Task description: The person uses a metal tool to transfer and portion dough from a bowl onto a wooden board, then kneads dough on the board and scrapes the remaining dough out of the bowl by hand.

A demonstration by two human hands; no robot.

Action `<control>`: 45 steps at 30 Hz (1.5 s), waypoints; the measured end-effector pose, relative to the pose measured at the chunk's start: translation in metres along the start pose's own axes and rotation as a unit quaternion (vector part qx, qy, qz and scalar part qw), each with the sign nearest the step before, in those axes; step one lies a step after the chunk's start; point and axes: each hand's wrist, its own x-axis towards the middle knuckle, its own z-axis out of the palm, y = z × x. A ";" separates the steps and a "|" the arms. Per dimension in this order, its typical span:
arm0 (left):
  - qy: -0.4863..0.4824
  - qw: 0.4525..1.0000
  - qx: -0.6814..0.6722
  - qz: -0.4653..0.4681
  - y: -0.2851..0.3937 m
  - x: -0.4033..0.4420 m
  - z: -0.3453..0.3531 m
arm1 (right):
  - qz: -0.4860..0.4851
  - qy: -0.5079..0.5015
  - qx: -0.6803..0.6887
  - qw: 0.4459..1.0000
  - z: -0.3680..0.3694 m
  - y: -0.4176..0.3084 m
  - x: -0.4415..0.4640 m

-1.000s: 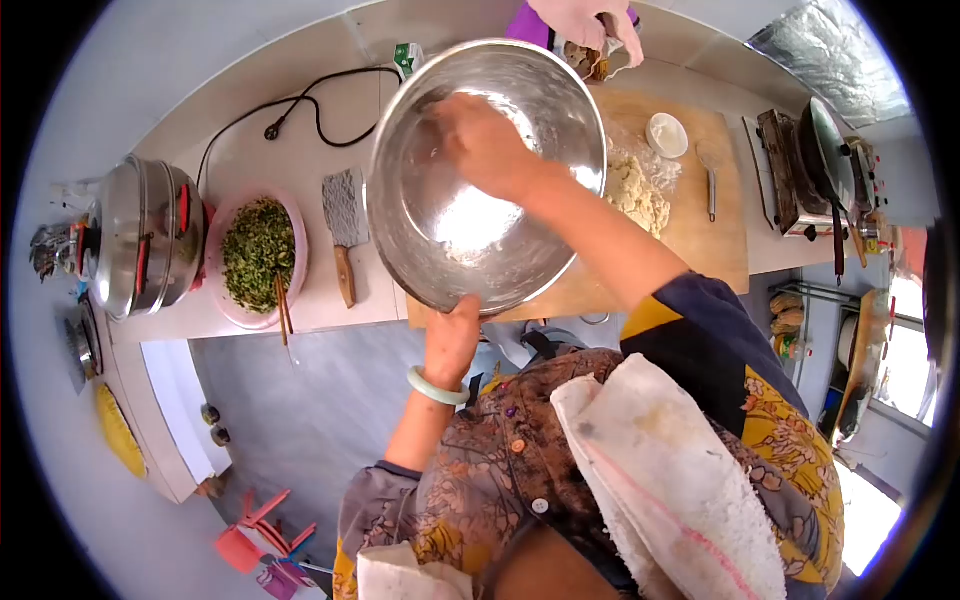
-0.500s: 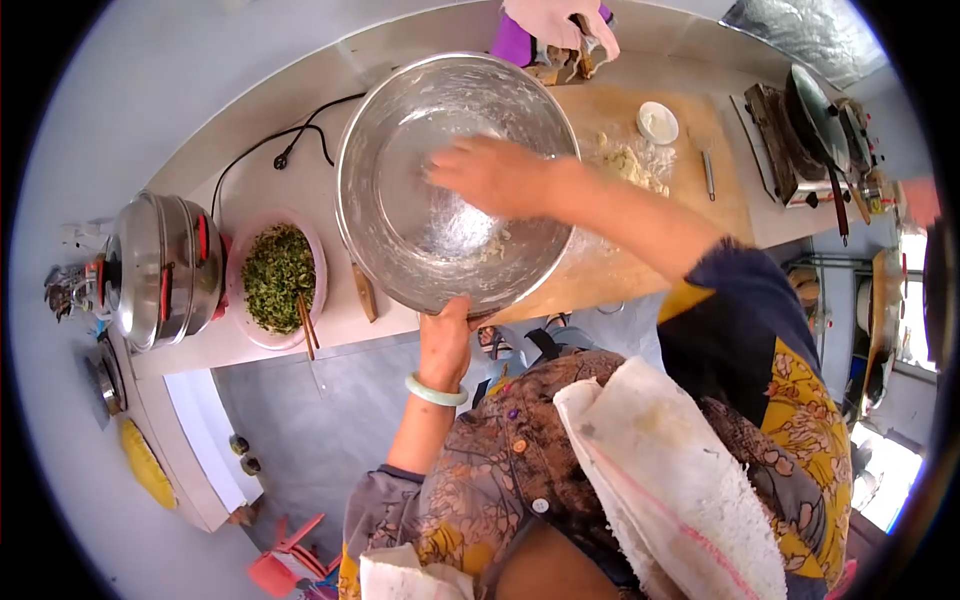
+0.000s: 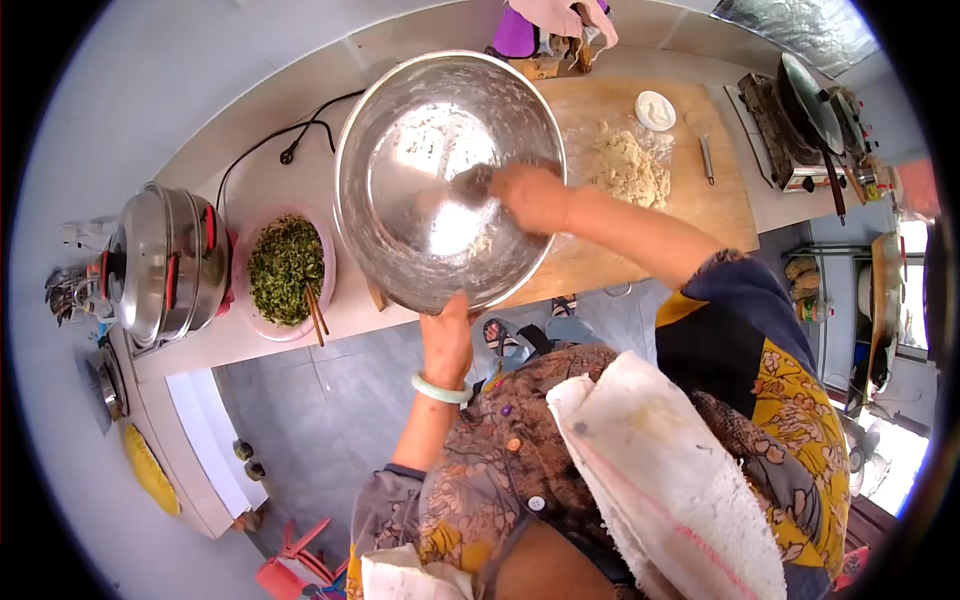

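Observation:
A large steel bowl (image 3: pixel 400 250) with bits of dough on its inner wall is tilted toward me. My left hand (image 3: pixel 449 335), below a pale bangle, grips its near rim. Inside the bowl, toward its right side, is my right hand (image 3: pixel 525 198); its fingers are smeared by motion, so their shape cannot be made out. Crumbly dough (image 3: pixel 630 170) lies on the wooden board (image 3: pixel 715 225) to the right of the bowl. Behind the dough stands a small white bowl (image 3: pixel 655 111), and a utensil with a metal handle (image 3: pixel 708 160) lies to its right.
At the left, chopsticks (image 3: pixel 316 315) rest in a pink basin (image 3: pixel 328 250) of chopped greens (image 3: pixel 285 270), beside a steel steamer (image 3: pixel 145 265). A black cord (image 3: pixel 265 152) runs behind. A pan (image 3: pixel 808 105) sits on the stove at the far right.
The bowl has shifted left over the counter, covering the cleaver seen earlier. My right hand has moved from the bowl's middle toward its right side. My left hand still grips the near rim.

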 end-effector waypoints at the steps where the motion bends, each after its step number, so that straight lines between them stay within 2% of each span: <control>1: -0.002 1.000 0.001 0.004 -0.002 -0.001 0.003 | 0.043 -0.044 0.049 0.997 -0.004 -0.016 -0.006; 2: -0.006 1.000 0.000 0.004 0.000 0.000 0.002 | -0.030 -0.015 0.120 0.992 0.010 -0.019 -0.009; 5: -0.003 1.000 0.008 0.003 0.001 0.000 0.001 | 0.001 0.100 0.170 0.980 -0.024 -0.027 0.005; 7: -0.004 1.000 0.023 0.001 -0.003 -0.003 0.001 | -0.007 0.224 0.097 0.970 -0.044 -0.007 0.024; 9: -0.013 0.999 0.043 0.004 -0.008 -0.005 0.000 | 0.008 0.258 -0.004 0.966 -0.060 0.011 0.042; 13: 0.013 0.999 0.041 0.027 -0.001 -0.012 0.005 | 0.048 0.154 0.064 0.985 -0.037 0.005 0.022; 14: 0.017 0.998 0.045 0.031 -0.002 -0.011 0.004 | 0.040 0.183 0.115 0.975 -0.013 -0.001 0.010; 16: 0.017 0.999 0.035 0.033 -0.007 -0.010 0.001 | 0.038 0.115 0.120 0.985 -0.002 -0.029 -0.008; 19: 0.000 1.000 0.009 0.029 -0.004 -0.007 -0.005 | -0.082 0.124 0.162 0.975 0.001 -0.044 -0.010; 21: -0.011 1.000 0.013 0.022 -0.005 -0.011 -0.004 | -0.058 0.169 0.125 0.976 -0.020 -0.033 0.003; 23: 0.002 1.000 0.003 0.021 -0.009 -0.015 0.005 | -0.058 0.261 0.027 0.963 -0.051 -0.018 0.018; 25: 0.004 1.000 0.007 0.020 -0.010 -0.019 0.009 | -0.084 0.291 -0.073 0.950 -0.071 -0.008 0.041; 28: 0.009 0.999 0.025 0.027 -0.010 -0.023 0.011 | -0.076 0.159 -0.133 0.975 -0.097 -0.001 0.057; 31: 0.015 0.998 0.052 0.044 -0.014 -0.023 0.012 | -0.077 0.147 -0.095 0.981 -0.078 0.017 0.047; 33: -0.013 0.992 0.110 0.059 -0.025 -0.018 -0.005 | -0.041 0.086 -0.087 0.992 -0.064 0.020 0.034; 35: 0.005 0.992 0.108 0.068 -0.028 -0.019 -0.006 | -0.004 0.016 -0.054 0.998 -0.051 0.018 0.019; 38: 0.024 0.994 0.081 0.070 -0.033 -0.014 0.001 | -0.024 -0.034 0.012 0.999 -0.023 0.022 -0.001; 42: 0.000 0.994 0.094 0.056 -0.025 -0.006 -0.008 | -0.082 0.129 -0.085 0.985 -0.073 0.002 0.018; 45: 0.002 0.993 0.104 0.050 -0.016 -0.012 0.006 | -0.123 0.210 -0.155 0.957 -0.099 0.010 0.043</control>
